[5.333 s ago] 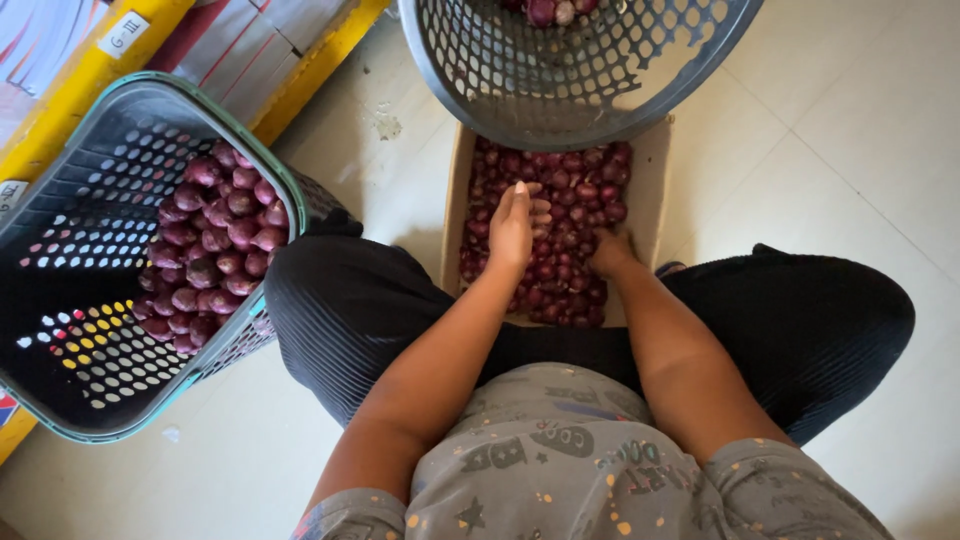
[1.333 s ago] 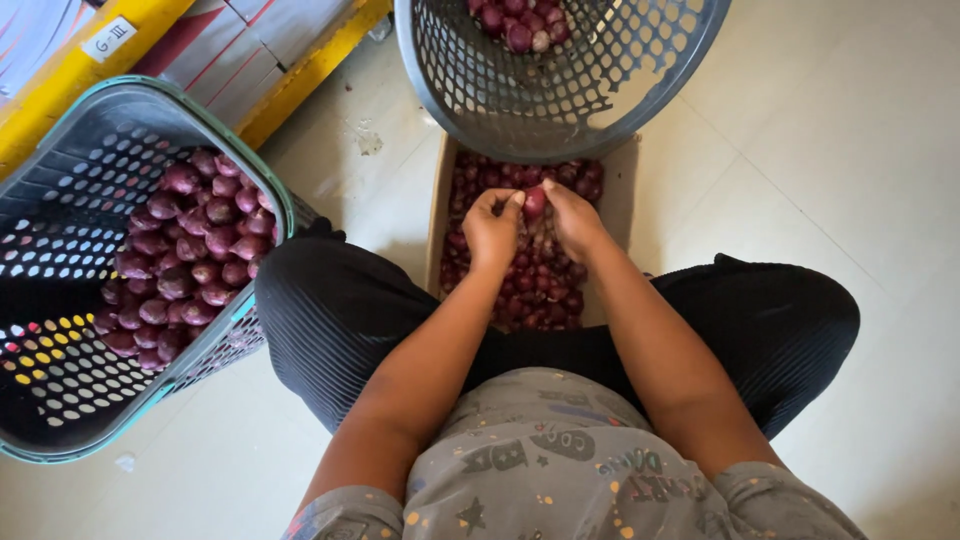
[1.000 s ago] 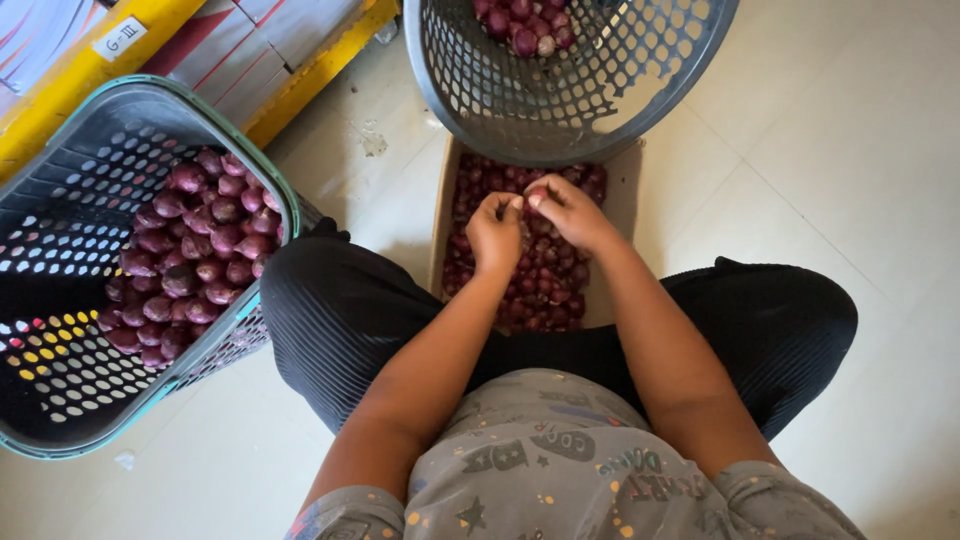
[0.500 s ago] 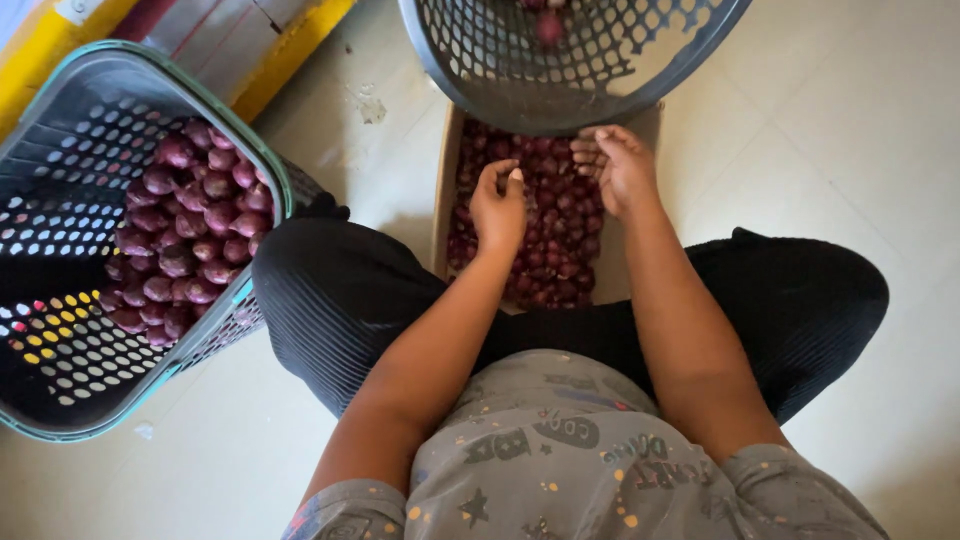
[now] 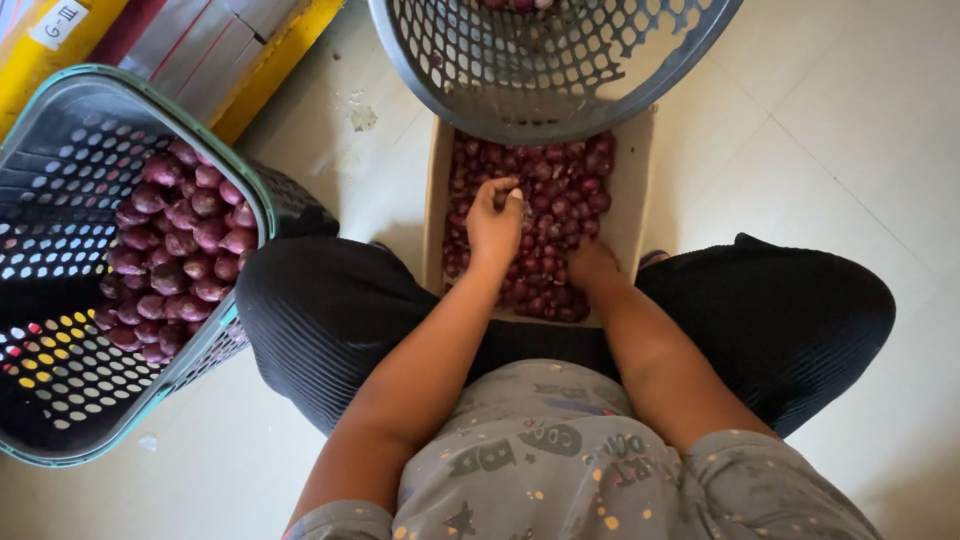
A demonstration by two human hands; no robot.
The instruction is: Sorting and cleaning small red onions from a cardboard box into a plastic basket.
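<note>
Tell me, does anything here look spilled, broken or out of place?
Nothing stands out. The small red onions lie inside the cardboard box and the dark basket; only a small scuff marks the floor.

Two perforated plastic baskets: a dark teal-rimmed one (image 5: 60,330) at the left of the frame and a grey round one (image 5: 550,70) at the top. One cardboard box (image 5: 637,200) at centre. Small red onions (image 5: 560,190) past counting in the box, several dozen more (image 5: 180,250) in the left basket. Two hands: left hand (image 5: 495,222), right hand (image 5: 592,268).
</note>
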